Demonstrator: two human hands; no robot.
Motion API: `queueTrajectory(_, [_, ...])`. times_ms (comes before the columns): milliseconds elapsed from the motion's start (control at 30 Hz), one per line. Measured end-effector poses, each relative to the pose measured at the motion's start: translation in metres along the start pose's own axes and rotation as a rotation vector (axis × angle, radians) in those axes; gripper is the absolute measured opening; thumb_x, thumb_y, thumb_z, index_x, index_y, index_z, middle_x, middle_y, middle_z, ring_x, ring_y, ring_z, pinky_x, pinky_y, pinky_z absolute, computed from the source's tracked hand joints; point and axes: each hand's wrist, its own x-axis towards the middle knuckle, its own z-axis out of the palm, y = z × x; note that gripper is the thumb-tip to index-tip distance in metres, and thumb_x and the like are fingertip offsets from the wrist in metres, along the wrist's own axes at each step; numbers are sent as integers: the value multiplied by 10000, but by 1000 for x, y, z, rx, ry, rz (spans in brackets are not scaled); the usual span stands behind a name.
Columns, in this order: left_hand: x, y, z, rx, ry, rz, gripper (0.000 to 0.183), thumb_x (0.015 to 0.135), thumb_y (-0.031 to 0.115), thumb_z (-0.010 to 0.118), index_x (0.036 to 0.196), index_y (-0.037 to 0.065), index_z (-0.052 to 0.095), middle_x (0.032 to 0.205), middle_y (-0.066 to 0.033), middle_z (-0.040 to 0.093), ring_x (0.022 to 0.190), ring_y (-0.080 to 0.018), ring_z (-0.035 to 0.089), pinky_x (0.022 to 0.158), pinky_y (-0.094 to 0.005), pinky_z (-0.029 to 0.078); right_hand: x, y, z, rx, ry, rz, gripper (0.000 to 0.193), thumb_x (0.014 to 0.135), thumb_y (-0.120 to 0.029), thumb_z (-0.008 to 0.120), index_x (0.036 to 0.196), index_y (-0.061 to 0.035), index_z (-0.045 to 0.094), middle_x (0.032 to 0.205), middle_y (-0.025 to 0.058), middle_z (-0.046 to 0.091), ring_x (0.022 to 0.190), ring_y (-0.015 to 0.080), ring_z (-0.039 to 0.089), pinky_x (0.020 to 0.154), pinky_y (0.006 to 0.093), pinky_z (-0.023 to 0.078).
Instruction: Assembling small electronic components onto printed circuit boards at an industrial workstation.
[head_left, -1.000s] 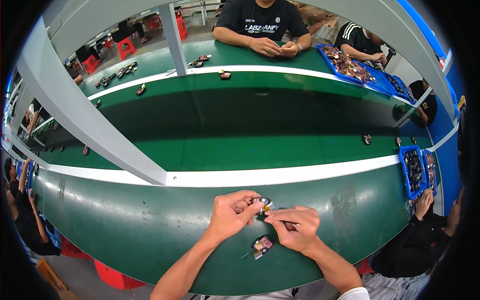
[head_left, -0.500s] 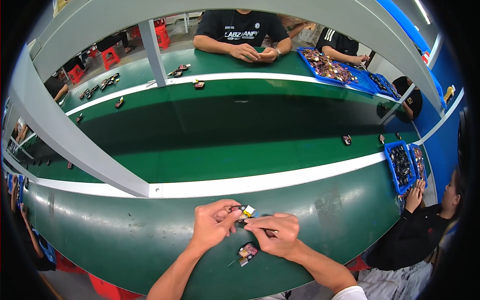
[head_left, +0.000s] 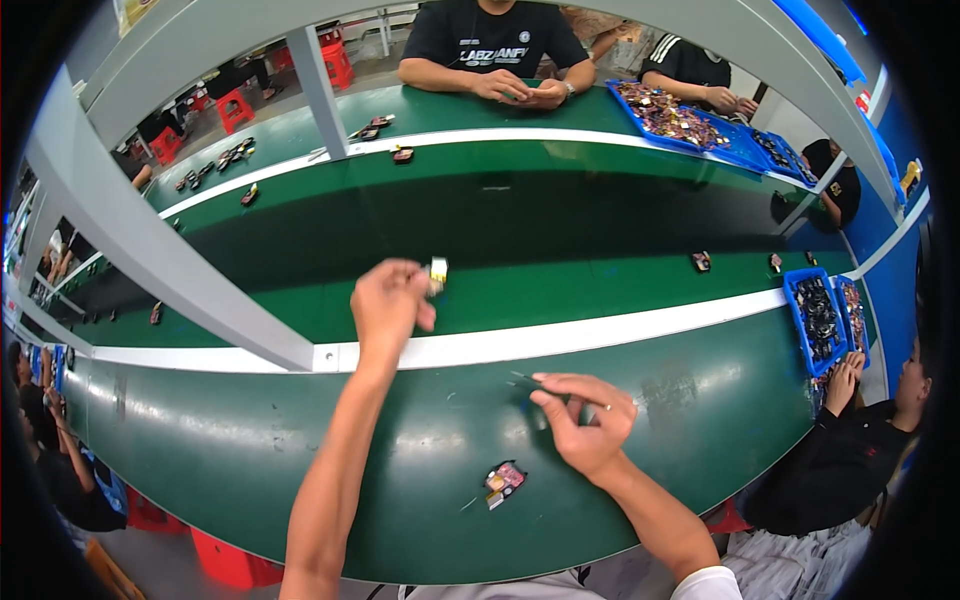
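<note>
My left hand (head_left: pixel 384 308) is stretched out over the green conveyor belt (head_left: pixel 560 285), its fingers closed on the edge of a small electronic assembly (head_left: pixel 438 272). The assembly has a white and yellow face; motion blurs it and the fingertips. Above the near worktop, my right hand (head_left: pixel 590 420) pinches a pair of dark tweezers (head_left: pixel 522 382), tips pointing left and a little apart, with nothing visible between them. A second assembly (head_left: pixel 506 482), a black casing with a pinkish board and a pale tab, lies on the green worktop (head_left: pixel 400 500) below my right hand.
A white rail (head_left: pixel 560 331) divides worktop from belt, and a grey post (head_left: pixel 190 240) rises at left. More assemblies (head_left: pixel 701 262) lie on the belt. Blue trays of parts (head_left: pixel 818 315) stand at right, beside a co-worker (head_left: pixel 850 450). Another person (head_left: pixel 500 60) sits opposite.
My left hand has carried the assembly forward from the worktop to over the belt. My right hand has drawn away from it, slightly up and right, keeping the tweezers.
</note>
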Motion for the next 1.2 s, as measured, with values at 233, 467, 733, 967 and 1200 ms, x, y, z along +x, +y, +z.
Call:
queueTrajectory(233, [42,5,-24,1031,295,164,371,917,197,730,1178,-49,632,1206,-247,567,943,-429,687,739,-510,565,2,8,5,44,21,108,111,797,20,816,886,0,753,891,43,785,425,40,417,427,220,324])
queueTrajectory(467, [-120,30,-26,468,-529,204,118,824,56,776,940,39,780,826,-84,733,622,-121,606,581,-282,491,0,9,5,74,98,176,101,812,10,813,889,7,747,917,44,778,450,25,431,455,211,328])
queueTrajectory(733, [-155,24,1,575,-999,484,163,816,38,740,978,52,736,1003,-58,704,787,-291,653,699,-413,530,-1,10,4,117,116,351,116,820,10,805,773,45,704,954,62,768,476,8,434,472,214,326])
queueTrajectory(967, [-157,33,0,792,-963,235,171,795,63,753,957,57,696,931,-99,670,843,-315,667,729,-440,514,-3,16,2,116,104,329,261,818,7,807,635,46,624,962,77,770,476,15,434,463,223,322])
queueTrajectory(1200, [-149,36,-18,460,-864,-211,167,838,78,792,921,30,656,841,-58,670,648,-126,609,582,-306,452,-4,17,2,81,54,313,123,823,23,795,798,37,676,943,69,760,507,13,465,487,200,339])
